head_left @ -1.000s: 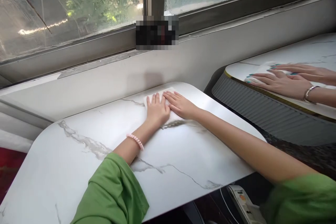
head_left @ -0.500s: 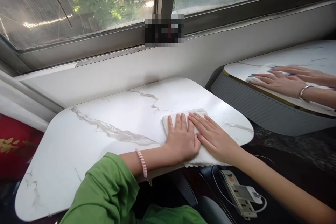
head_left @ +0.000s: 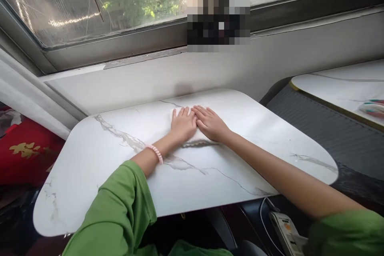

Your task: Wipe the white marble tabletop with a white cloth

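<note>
A folded white cloth (head_left: 198, 139) lies on the white marble-patterned tabletop (head_left: 240, 168), toward its far side. Flat on the cloth's left part rests my left hand (head_left: 183, 125), fingers stretched out and pointing away from me. My right hand (head_left: 212, 124) lies flat beside it, its fingertips touching or nearly touching the left hand's fingers. Both palms press the cloth down, and they cover most of it. A pink coiled band (head_left: 155, 153) circles my left wrist.
A second marble-patterned table (head_left: 339, 84) stands at the right, with another person's fingertips (head_left: 378, 102) at the frame edge. A power strip (head_left: 285, 230) sits below the near edge. A red bag (head_left: 30, 152) is at left, beside a white curtain (head_left: 33, 92). Windows line the back wall.
Both hands have slid the cloth from the table's near edge toward the far side and to the left. The view has shifted left, leaving the other person's hands mostly out of frame.
</note>
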`<action>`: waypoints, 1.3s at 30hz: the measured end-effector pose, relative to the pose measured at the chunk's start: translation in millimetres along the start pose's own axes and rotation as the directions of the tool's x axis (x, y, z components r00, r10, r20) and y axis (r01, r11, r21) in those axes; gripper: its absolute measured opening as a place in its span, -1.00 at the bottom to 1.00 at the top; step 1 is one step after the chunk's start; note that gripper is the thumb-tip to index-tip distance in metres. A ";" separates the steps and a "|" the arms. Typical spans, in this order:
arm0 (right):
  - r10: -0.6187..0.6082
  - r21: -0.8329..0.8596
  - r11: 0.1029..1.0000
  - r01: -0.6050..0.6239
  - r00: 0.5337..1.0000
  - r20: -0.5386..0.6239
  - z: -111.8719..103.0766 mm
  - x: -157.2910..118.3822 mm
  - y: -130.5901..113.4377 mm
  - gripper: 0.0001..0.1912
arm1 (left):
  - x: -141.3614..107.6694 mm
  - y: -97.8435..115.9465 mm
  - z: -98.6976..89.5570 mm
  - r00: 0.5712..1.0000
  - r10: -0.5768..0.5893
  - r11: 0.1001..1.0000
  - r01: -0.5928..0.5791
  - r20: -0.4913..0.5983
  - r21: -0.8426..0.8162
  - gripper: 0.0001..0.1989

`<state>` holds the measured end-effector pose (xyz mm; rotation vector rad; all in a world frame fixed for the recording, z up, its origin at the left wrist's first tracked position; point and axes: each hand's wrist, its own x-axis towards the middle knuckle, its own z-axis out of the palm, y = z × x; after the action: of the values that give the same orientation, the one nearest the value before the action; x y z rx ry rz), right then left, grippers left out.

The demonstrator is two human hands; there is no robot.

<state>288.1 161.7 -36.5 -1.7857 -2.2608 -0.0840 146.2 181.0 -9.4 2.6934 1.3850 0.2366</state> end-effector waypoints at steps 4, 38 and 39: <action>-0.041 -0.018 0.999 0.041 0.999 0.000 12.9 58.3 0.7 -0.39 | 37.2 -43.1 -1.5 0.999 0.010 1.000 -0.009 -0.035 0.029 -0.52; -0.171 -0.037 0.985 0.168 0.975 -0.141 -26.8 -149.4 -85.7 -0.25 | -164.8 44.8 -13.5 0.987 0.159 0.983 -0.160 0.016 0.091 -0.47; -0.165 -0.026 0.986 0.163 0.977 -0.133 -26.5 -146.3 -85.5 -0.25 | -163.0 43.1 -13.7 0.987 0.157 0.983 -0.159 0.021 0.095 -0.47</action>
<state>241.1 -3.2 -35.8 -1.5476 -2.3108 -0.2461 84.6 23.6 -3.7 2.8815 1.2095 0.1676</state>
